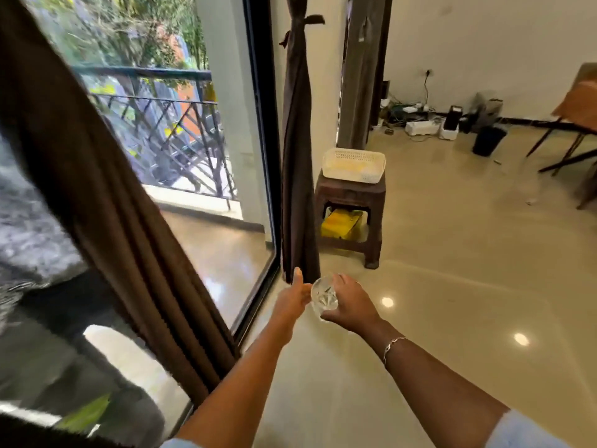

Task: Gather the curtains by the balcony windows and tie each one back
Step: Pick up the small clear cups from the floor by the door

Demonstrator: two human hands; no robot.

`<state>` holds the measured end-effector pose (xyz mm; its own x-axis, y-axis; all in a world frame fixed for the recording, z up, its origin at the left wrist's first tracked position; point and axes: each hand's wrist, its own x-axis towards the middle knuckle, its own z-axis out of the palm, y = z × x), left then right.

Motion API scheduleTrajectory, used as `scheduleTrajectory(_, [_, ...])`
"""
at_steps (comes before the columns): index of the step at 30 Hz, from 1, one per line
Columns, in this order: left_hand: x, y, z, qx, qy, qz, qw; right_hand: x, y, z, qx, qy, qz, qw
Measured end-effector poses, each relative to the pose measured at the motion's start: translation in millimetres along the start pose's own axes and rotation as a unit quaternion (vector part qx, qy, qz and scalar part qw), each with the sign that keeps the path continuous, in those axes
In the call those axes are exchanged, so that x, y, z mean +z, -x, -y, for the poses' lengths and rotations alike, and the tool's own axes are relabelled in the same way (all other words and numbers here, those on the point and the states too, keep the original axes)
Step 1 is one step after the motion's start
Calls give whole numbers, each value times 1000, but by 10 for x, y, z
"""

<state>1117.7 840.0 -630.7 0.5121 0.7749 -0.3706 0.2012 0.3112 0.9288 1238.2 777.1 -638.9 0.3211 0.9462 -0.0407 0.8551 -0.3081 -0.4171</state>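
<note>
A brown curtain (97,195) hangs loose and slanted across the balcony window on the left. A second brown curtain (297,150) beside the window frame is gathered and knotted with a tie-back (307,22) near its top. A third curtain (361,76) hangs further back by the wall. My right hand (349,302) is shut on a clear cut glass (324,297), held low over the floor. My left hand (292,297) is beside the glass with its thumb up and fingers apart, close to the tied curtain's bottom end.
A brown plastic stool (350,215) carries a white basket (353,164), with a yellow object under it. Cables, chargers and a dark bin (487,140) line the far wall. A wooden table (578,105) stands at the right. Glossy floor lies ahead.
</note>
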Motion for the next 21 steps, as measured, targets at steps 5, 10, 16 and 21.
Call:
scheduleTrajectory(5, [310,-658,-221,-6,1,1,1000,-231,-547,-381,13,1,-4,1000])
scheduleTrajectory(10, [461,-1367,-400,1,-9,20,1000,-358,-1151,-693,31,3,-10,999])
scheduleTrajectory(16, [566,-2557,-751,2,-16,42,999,-521,-2217,-1044,55,-3,-21,998])
scheduleTrajectory(21, [618,-3404,-1107,-6,-30,68,997,-725,-3055,-1250,77,7,-13,997])
